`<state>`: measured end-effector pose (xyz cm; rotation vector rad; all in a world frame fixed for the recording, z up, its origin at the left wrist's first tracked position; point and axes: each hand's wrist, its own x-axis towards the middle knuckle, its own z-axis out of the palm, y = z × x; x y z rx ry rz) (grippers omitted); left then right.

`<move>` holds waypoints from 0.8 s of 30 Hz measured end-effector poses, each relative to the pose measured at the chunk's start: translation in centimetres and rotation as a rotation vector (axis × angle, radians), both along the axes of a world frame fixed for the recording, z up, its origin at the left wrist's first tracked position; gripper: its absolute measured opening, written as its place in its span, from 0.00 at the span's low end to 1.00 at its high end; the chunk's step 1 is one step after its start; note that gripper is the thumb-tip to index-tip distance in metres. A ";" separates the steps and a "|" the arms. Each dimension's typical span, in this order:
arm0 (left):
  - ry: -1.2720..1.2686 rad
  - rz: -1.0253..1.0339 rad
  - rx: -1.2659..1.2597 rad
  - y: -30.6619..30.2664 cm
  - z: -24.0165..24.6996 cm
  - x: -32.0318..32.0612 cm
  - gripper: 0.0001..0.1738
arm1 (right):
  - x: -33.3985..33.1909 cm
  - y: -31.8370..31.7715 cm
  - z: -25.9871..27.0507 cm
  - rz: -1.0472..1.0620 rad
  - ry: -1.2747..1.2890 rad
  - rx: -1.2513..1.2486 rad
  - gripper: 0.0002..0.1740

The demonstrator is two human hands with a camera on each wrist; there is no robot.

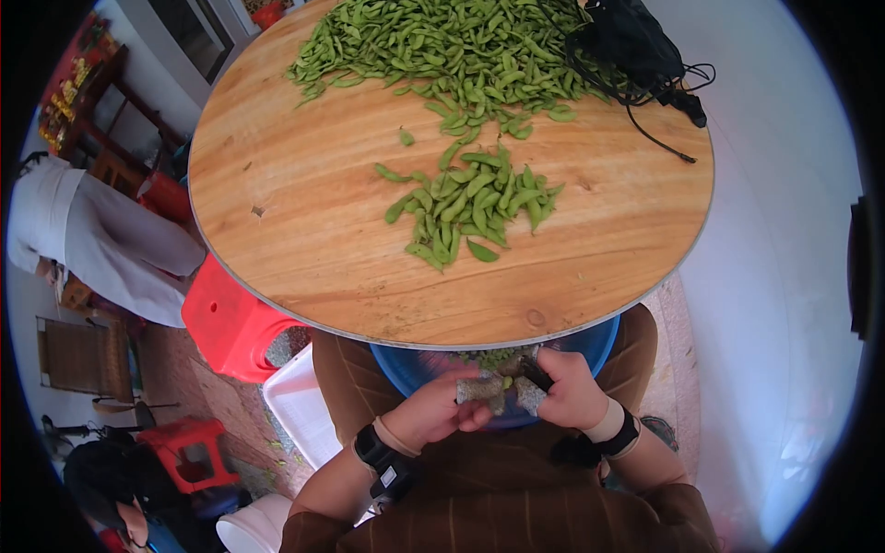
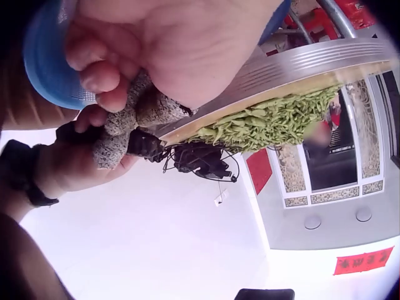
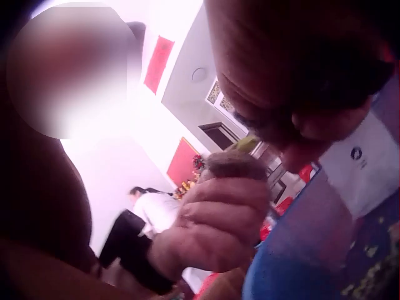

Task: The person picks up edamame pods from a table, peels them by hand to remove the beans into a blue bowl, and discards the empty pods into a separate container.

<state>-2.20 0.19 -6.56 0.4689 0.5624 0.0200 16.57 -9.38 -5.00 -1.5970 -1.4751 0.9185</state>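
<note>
Above a blue basin (image 1: 389,366), close in front of the table edge, my two hands meet. My left hand (image 1: 433,407) and my right hand (image 1: 576,392) pinch a small green soybean pod (image 1: 507,382) between their fingertips. Grey speckled finger covers (image 2: 111,150) wrap several of the fingertips. In the right wrist view the green pod (image 3: 245,145) shows at the left hand's covered fingertips, with the right hand dark in front. Green beans (image 1: 493,358) lie in the basin, partly hidden by the hands and tabletop.
A small heap of pods (image 1: 470,203) lies on the round wooden table (image 1: 304,249), with a large pile (image 1: 442,55) behind. A black bag with cords (image 1: 631,46) lies at the back right. Left stand a red stool (image 1: 230,323) and a white crate (image 1: 300,405); other people are nearby.
</note>
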 end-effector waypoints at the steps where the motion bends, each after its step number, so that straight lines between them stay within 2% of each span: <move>1: -0.004 0.030 -0.019 0.1 0.2 -0.1 0.13 | 0.1 0.0 0.0 -0.007 -0.069 -0.024 0.12; 2: -0.007 0.032 -0.019 0.2 0.3 -0.6 0.13 | 0.2 0.0 0.0 -0.005 -0.073 -0.024 0.12; 4: 0.011 0.036 0.097 0.7 0.4 -2.7 0.14 | 0.6 0.1 0.4 0.133 -0.398 0.105 0.17; 5: 0.030 0.116 0.121 1.0 0.6 -4.3 0.14 | 0.7 0.1 0.6 0.135 -0.408 0.112 0.17; 8: 0.134 0.411 0.230 1.4 1.4 -11.0 0.14 | 0.6 -0.2 2.8 0.144 -0.437 0.040 0.16; 10: 0.261 0.474 0.461 1.9 0.6 -16.2 0.12 | 0.5 0.4 5.1 0.157 -0.576 -0.116 0.14; 11: 0.466 0.419 0.556 2.1 0.6 -17.9 0.11 | 0.4 0.9 5.6 0.157 -0.582 -0.111 0.14; 13: 0.831 0.235 0.819 2.1 0.0 -20.6 0.11 | 0.2 2.1 6.5 0.062 -0.403 0.081 0.14; 14: 0.826 0.241 0.822 1.7 -0.3 -21.1 0.11 | 0.1 3.0 6.8 0.063 -0.408 0.086 0.14; 16: 1.298 0.061 1.726 1.3 -0.1 -20.6 0.12 | 0.0 5.3 7.3 -0.045 -0.533 0.171 0.13; 17: 1.236 0.149 1.564 1.5 0.0 -20.2 0.11 | -0.2 6.7 7.4 -0.085 -0.570 0.230 0.13; 18: 1.231 0.158 1.572 1.8 -0.2 -19.7 0.11 | -0.5 7.9 7.2 -0.089 -0.576 0.238 0.13; 20: 0.749 0.496 1.304 2.6 -0.8 -17.9 0.10 | -0.8 9.8 7.0 -0.122 -0.673 0.308 0.14; 21: 0.749 0.484 1.392 2.8 0.4 -15.9 0.08 | -0.9 10.1 6.8 -0.120 -0.682 0.320 0.14; 24: 0.532 0.407 1.569 3.3 4.0 -10.4 0.08 | -1.5 9.9 6.5 -0.153 -0.793 0.268 0.14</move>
